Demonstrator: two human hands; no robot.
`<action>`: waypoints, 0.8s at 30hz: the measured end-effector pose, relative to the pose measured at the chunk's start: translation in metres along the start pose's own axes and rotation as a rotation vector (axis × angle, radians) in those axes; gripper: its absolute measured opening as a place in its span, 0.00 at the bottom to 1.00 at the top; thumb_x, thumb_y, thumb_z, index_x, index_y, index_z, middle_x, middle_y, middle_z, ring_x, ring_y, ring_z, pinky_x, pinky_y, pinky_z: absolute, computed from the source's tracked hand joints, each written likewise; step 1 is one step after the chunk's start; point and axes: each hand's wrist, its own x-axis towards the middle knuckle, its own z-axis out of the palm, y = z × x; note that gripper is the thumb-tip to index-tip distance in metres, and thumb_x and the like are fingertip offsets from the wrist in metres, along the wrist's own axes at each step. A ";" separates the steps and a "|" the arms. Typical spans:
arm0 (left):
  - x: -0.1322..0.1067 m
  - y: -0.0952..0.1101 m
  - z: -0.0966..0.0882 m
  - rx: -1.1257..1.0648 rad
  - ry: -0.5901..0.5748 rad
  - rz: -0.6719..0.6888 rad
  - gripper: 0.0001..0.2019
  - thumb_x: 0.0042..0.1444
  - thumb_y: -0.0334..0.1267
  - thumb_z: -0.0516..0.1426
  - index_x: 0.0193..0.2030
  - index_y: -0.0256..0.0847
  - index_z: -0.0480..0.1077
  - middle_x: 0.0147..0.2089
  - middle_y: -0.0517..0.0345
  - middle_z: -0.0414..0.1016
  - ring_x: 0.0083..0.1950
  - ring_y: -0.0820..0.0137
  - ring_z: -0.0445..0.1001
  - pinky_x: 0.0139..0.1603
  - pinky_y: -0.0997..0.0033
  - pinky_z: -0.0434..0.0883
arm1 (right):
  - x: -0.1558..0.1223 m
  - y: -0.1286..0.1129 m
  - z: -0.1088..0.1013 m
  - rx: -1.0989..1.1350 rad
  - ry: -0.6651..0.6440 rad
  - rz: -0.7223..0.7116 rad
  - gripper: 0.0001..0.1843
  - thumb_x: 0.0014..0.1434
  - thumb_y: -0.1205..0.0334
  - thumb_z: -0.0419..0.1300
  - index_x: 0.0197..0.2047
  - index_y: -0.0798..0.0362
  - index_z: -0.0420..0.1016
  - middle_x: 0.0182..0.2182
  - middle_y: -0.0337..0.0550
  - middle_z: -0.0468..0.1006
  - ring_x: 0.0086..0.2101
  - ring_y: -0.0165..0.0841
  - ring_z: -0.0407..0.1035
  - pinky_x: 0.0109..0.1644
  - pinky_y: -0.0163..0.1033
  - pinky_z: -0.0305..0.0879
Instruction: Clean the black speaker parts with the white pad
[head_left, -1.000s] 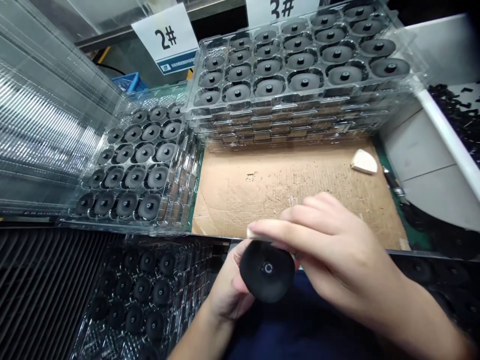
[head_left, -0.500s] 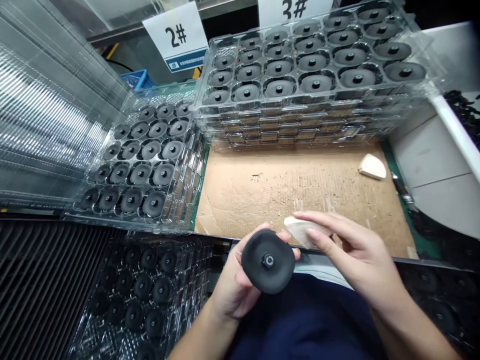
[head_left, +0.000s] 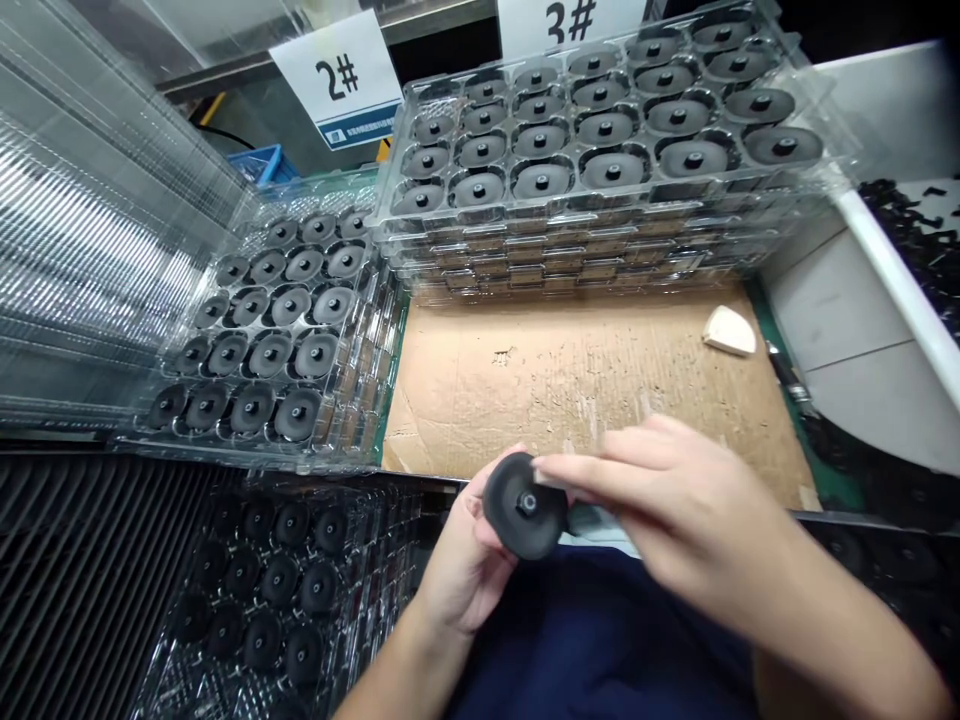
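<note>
My left hand cradles a black round rubber-like disc with a small central hub, its face tilted toward me. My right hand is shut on a pale wedge sponge, which is mostly hidden by the fingers. The visible tip of the sponge touches the upper rim of the disc. A second pale wedge sponge lies on the cardboard sheet, well beyond my right hand.
Stacked clear trays of black discs stand beyond the cardboard below a 3# sign. Another clear tray sits left under a 2# sign. A further filled tray lies lower left. Small black pieces lie at the right.
My right hand has swung from beside the disc back over its upper rim, bringing the sponge against it. The disc has shifted slightly left and tilted in my left hand.
</note>
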 end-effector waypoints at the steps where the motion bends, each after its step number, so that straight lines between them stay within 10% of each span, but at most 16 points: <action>1: -0.001 0.000 -0.001 0.002 0.015 0.009 0.29 0.33 0.46 0.70 0.47 0.46 0.75 0.43 0.59 0.80 0.45 0.67 0.76 0.47 0.74 0.71 | 0.001 0.002 0.002 0.005 0.014 0.025 0.19 0.59 0.76 0.49 0.47 0.52 0.75 0.26 0.38 0.75 0.25 0.29 0.64 0.30 0.38 0.56; 6: 0.004 0.000 -0.001 -0.013 0.078 -0.001 0.31 0.33 0.48 0.70 0.49 0.45 0.73 0.46 0.57 0.78 0.51 0.65 0.73 0.52 0.72 0.68 | 0.000 0.010 0.014 0.268 0.083 0.062 0.16 0.61 0.75 0.52 0.48 0.53 0.74 0.34 0.40 0.79 0.33 0.29 0.70 0.36 0.35 0.62; 15: 0.009 0.008 -0.001 -0.148 0.043 0.014 0.28 0.36 0.47 0.68 0.47 0.45 0.73 0.50 0.56 0.76 0.50 0.61 0.75 0.56 0.64 0.67 | -0.044 0.087 0.053 0.095 -0.005 0.482 0.11 0.60 0.64 0.56 0.43 0.51 0.79 0.32 0.42 0.81 0.32 0.33 0.74 0.35 0.38 0.69; 20: 0.011 0.003 0.003 -0.120 0.020 0.010 0.27 0.36 0.46 0.69 0.47 0.46 0.73 0.49 0.58 0.76 0.50 0.62 0.75 0.51 0.68 0.70 | -0.024 0.052 0.038 0.097 0.130 0.469 0.13 0.62 0.61 0.55 0.48 0.51 0.75 0.36 0.43 0.80 0.29 0.30 0.71 0.30 0.35 0.66; 24: 0.011 0.001 0.002 -0.056 0.029 0.024 0.25 0.41 0.45 0.67 0.47 0.44 0.73 0.47 0.56 0.77 0.49 0.66 0.75 0.47 0.73 0.72 | 0.006 0.001 0.021 0.165 0.278 0.132 0.13 0.63 0.67 0.52 0.49 0.57 0.73 0.38 0.46 0.80 0.34 0.32 0.72 0.37 0.38 0.66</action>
